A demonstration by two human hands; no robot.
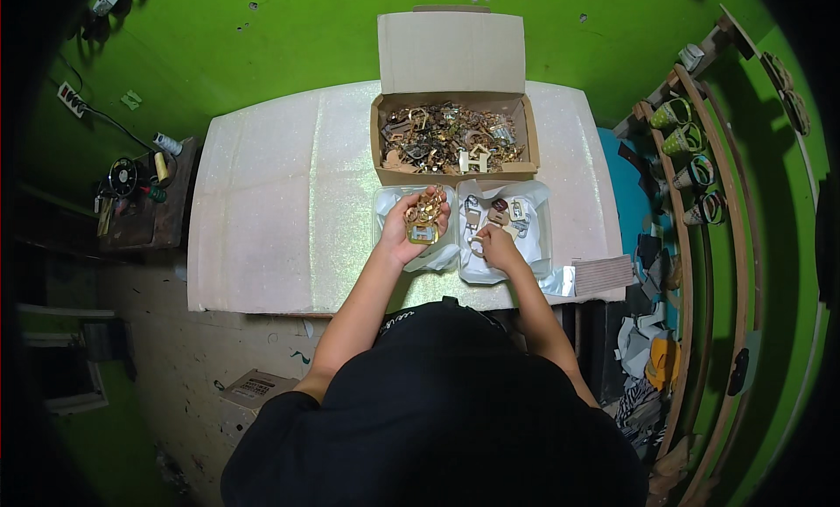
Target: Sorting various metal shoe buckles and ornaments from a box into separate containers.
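Note:
My left hand (404,231) is cupped around a handful of gold-coloured buckles (424,211), with a square gold and silver one near the wrist side. It is above the left clear plastic tub (382,205). My right hand (499,247) reaches into the right plastic tub (544,231), its fingertips pinched on a pale, curved buckle (476,244). Several loose buckles and flat brown pieces lie on the white lining there, among them a pale square buckle (518,209). Behind both tubs, an open cardboard box (455,176) holds a heap of mixed metal buckles (446,135).
The tubs and box stand on a pale, shiny-covered table (262,201) against a green wall. A striped grey piece (602,275) lies at its right front corner. Sandals (682,139) hang on a wooden rack to the right; a small dark bench (144,214) stands left.

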